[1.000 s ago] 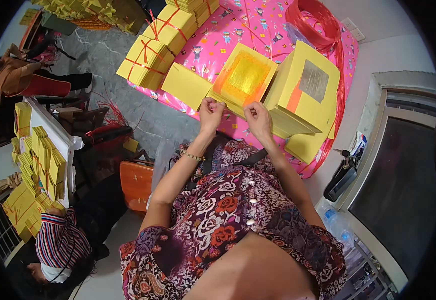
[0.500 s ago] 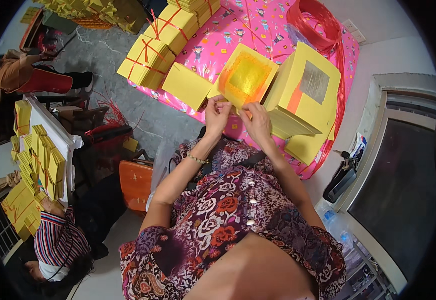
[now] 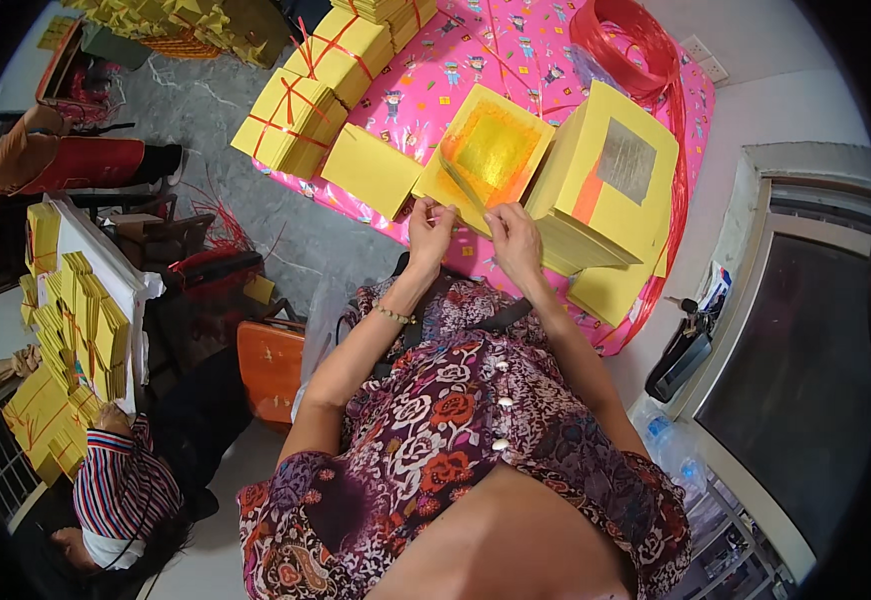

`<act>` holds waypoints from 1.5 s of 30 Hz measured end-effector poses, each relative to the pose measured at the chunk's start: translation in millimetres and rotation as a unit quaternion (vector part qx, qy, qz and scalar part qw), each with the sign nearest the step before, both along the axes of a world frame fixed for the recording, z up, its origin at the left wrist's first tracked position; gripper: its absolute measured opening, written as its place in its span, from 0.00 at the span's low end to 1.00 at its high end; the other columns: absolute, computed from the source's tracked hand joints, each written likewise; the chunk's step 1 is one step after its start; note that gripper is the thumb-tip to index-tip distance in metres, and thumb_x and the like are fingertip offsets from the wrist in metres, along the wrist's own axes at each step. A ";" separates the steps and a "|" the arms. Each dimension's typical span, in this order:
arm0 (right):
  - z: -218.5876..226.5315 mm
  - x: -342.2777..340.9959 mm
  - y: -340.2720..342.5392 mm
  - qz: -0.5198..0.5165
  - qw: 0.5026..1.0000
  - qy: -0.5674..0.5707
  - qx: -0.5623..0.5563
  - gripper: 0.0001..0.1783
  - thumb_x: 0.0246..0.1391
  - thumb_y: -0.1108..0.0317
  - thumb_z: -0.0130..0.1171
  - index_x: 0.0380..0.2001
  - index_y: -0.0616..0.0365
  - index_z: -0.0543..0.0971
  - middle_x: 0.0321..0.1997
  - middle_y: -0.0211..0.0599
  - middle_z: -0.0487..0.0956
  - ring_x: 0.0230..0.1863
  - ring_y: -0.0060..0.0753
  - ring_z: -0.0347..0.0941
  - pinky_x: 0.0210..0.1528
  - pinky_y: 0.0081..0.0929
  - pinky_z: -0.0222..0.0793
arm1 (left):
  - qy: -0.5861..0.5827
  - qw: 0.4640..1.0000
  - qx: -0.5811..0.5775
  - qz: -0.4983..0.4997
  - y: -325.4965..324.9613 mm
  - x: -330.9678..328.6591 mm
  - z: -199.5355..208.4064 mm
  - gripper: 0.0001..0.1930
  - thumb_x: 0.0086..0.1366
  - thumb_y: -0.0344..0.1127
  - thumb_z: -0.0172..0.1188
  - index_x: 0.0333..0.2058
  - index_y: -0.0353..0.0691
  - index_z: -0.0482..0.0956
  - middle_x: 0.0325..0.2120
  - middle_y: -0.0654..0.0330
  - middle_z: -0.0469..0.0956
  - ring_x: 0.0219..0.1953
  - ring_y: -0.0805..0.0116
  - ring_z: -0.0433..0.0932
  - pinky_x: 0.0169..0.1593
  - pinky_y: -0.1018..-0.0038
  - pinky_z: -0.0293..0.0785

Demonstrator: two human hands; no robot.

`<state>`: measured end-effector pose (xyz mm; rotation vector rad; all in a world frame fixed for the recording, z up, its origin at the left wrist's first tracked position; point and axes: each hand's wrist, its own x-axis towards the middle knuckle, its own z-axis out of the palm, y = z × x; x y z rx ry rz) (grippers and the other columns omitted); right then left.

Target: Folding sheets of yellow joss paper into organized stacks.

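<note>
On the pink table, a sheet of yellow joss paper (image 3: 497, 141) with a gold foil square and orange border lies in front of me. My left hand (image 3: 431, 238) pinches the near edge of the paper toward its left. My right hand (image 3: 515, 242) is closed at the same edge, farther right. Between them the near part of a sheet is bent up, its thin edge slanting over the foil's left side. Whether this is the top sheet alone, I cannot tell. A tall stack of joss paper (image 3: 588, 180), with a silver foil square on top, stands close by my right hand.
A plain yellow stack (image 3: 371, 172) lies left of the sheet. Tied bundles (image 3: 292, 120) line the table's left side. Red plastic ribbon (image 3: 628, 50) is coiled at the far right. A wooden chair (image 3: 272, 368) is at my left; a co-worker in a striped sleeve (image 3: 121, 480) handles bundles.
The sheet that curled up over the foil's left side has come down toward my hands, showing more of the foil and border. Both hands stay at the near edge.
</note>
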<state>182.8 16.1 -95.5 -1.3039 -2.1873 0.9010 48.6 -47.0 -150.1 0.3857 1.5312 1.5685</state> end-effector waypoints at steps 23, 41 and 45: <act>-3.8 3.0 2.3 0.000 1.000 0.005 0.007 0.08 0.55 0.67 0.55 0.30 0.62 0.76 0.32 0.43 0.74 0.38 0.48 0.71 0.41 0.40 0.66 | -0.074 0.997 -0.019 -0.027 -0.6 -4.6 8.3 0.07 0.65 0.33 0.55 0.37 0.37 0.71 0.27 0.62 0.77 0.29 0.72 0.79 0.31 0.77 0.75; 17.4 -6.3 -2.4 0.055 0.993 -0.012 0.102 0.07 0.50 0.67 0.60 0.29 0.59 0.76 0.31 0.41 0.73 0.36 0.47 0.70 0.39 0.40 0.66 | -0.001 0.997 0.027 -0.074 -0.8 -6.3 0.1 0.09 0.66 0.29 0.52 0.42 0.31 0.72 0.28 0.62 0.78 0.30 0.77 0.76 0.36 0.80 0.73; 14.0 -9.7 -3.1 0.044 0.992 -0.033 0.117 0.07 0.49 0.67 0.61 0.29 0.58 0.76 0.30 0.40 0.73 0.35 0.46 0.71 0.37 0.38 0.67 | 0.072 0.992 0.031 -0.099 1.4 -4.6 7.0 0.11 0.67 0.29 0.52 0.45 0.31 0.70 0.30 0.61 0.78 0.33 0.77 0.77 0.39 0.80 0.74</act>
